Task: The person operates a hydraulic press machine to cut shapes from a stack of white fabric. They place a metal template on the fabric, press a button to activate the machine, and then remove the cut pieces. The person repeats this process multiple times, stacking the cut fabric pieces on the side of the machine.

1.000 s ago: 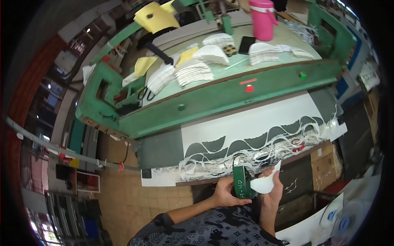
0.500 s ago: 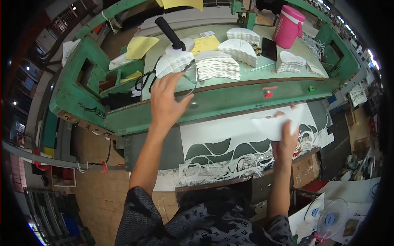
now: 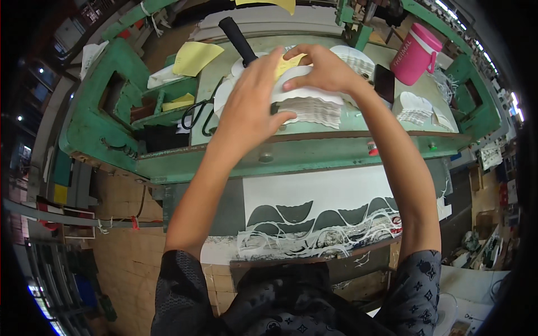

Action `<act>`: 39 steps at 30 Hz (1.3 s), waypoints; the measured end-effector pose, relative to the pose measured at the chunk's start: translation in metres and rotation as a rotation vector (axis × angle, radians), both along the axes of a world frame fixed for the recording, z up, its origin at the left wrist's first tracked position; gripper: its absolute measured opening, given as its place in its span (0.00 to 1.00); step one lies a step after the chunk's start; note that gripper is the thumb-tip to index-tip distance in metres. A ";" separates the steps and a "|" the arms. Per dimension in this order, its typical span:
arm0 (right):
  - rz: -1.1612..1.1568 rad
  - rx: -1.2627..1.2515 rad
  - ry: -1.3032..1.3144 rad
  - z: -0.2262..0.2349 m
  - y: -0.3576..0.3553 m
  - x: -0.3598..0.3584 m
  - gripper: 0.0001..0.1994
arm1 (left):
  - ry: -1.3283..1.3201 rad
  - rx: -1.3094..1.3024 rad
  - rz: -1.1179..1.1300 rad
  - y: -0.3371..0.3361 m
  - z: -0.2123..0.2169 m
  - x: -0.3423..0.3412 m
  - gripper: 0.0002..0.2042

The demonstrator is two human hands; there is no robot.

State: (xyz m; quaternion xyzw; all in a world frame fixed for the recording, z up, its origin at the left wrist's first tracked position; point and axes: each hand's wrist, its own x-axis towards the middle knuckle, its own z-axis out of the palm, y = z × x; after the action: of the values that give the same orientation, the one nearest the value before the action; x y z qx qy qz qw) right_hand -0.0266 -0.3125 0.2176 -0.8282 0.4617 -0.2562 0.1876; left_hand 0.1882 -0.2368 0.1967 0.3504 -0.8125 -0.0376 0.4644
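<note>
At the table's stacks, my right hand (image 3: 325, 71) has its thumb and fingers closed on a white cut piece (image 3: 305, 75), held over a stack of white cut pieces (image 3: 314, 112). My left hand (image 3: 246, 109) is just left of that stack, smeared by motion, its thumb apart from its fingers. A small dark edge shows by the left thumb, but I cannot tell what it is or whether the hand holds it. Below both hands, the white sheet (image 3: 319, 187) has curved cut-outs along its near edge.
A green machine beam (image 3: 224, 164) with red and green buttons crosses before the table. Around the stacks are black scissors (image 3: 196, 112), a black-handled tool (image 3: 237, 42), a phone (image 3: 384, 83), a pink jug (image 3: 416, 54) and another white stack (image 3: 413, 106). White scrap strips (image 3: 336, 238) hang at the sheet's near edge.
My right hand has carried the white piece from above the sheet up and left to the stacks. My left hand has shifted up and right; the thin metal outline at its fingers no longer shows clearly.
</note>
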 end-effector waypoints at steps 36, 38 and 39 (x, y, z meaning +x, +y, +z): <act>-0.323 0.134 0.089 -0.056 0.052 -0.027 0.47 | -0.775 0.695 -0.145 -0.095 -0.019 -0.053 0.38; -0.237 -0.012 0.151 -0.063 0.050 -0.033 0.48 | -0.817 0.741 -0.131 -0.095 -0.024 -0.056 0.62; -0.297 0.048 0.168 -0.064 0.048 -0.035 0.48 | -0.813 0.720 -0.120 -0.090 -0.021 -0.059 0.63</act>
State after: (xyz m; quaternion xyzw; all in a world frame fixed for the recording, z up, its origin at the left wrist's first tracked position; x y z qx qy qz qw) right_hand -0.0620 -0.2645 0.1531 -0.7649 0.5989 -0.1999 0.1280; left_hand 0.1290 -0.3265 0.1756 0.4266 -0.8808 -0.2015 -0.0392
